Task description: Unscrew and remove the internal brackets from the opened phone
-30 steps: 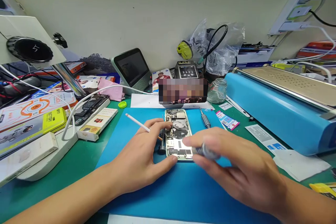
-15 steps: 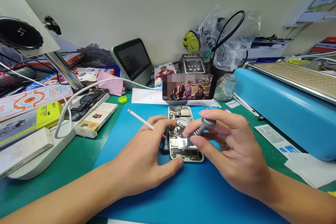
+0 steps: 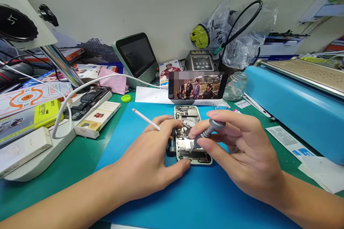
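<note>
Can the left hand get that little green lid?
Probably yes: the way to the green lid over the blue mat looks free, though the left hand holds a white stick and touches the opened phone.

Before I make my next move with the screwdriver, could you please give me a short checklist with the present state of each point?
1. Opened phone lies on the blue mat: ok.
2. Left hand steadies the phone, thumb at its lower edge: ok.
3. Right hand grips the screwdriver, tip pointing down at the phone's lower part: ok.
4. Tip seated in a screw: cannot tell, too small.
5. Left hand free of other things: not ok, a white stick like a cigarette is between its fingers.
6. White cable away from the opened phone: ok.
</note>
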A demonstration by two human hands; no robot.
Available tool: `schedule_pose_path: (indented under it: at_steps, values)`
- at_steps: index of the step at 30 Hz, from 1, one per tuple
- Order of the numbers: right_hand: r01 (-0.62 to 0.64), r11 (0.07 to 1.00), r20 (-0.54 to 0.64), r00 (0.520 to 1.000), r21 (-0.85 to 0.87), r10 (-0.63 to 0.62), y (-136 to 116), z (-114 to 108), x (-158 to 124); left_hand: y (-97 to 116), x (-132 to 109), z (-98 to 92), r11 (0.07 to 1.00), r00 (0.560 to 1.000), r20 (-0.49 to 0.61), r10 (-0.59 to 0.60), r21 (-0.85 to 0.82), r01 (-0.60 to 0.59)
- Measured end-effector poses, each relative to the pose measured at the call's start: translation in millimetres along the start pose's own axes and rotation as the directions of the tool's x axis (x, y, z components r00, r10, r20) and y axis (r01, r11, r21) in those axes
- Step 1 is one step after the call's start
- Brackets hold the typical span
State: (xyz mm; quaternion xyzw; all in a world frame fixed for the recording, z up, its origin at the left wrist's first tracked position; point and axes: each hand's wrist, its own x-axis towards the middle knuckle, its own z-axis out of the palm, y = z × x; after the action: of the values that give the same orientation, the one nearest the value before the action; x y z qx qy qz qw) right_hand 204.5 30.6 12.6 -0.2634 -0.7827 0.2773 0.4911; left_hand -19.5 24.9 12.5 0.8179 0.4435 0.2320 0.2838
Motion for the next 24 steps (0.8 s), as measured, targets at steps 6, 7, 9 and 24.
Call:
schedule_pose_path:
  at_steps: [6, 7, 9, 24]
  values:
    - [0.038, 0.999, 0.007, 0.999, -0.030, -0.038, 1.8, -0.6, 1.9, -1.1, 0.7, -0.3, 1.000, 1.000, -0.004, 0.016, -0.021, -0.016]
    - [0.054, 0.998, 0.010, 0.999, -0.042, -0.054, 2.2, -0.8, 2.1, -1.4, 0.6, -0.3, 0.999, 1.000, -0.004, 0.017, -0.029, -0.017]
    - [0.099, 0.992, 0.025, 0.995, -0.076, -0.097, 2.2, -1.3, 2.8, -1.7, 0.2, -0.3, 0.999, 1.000, -0.010, 0.027, -0.040, -0.027]
    - [0.259, 0.937, 0.037, 0.966, -0.234, -0.258, 5.9, -1.0, 8.7, -2.0, 0.1, -1.6, 0.983, 0.995, -0.034, 0.099, -0.150, -0.103]
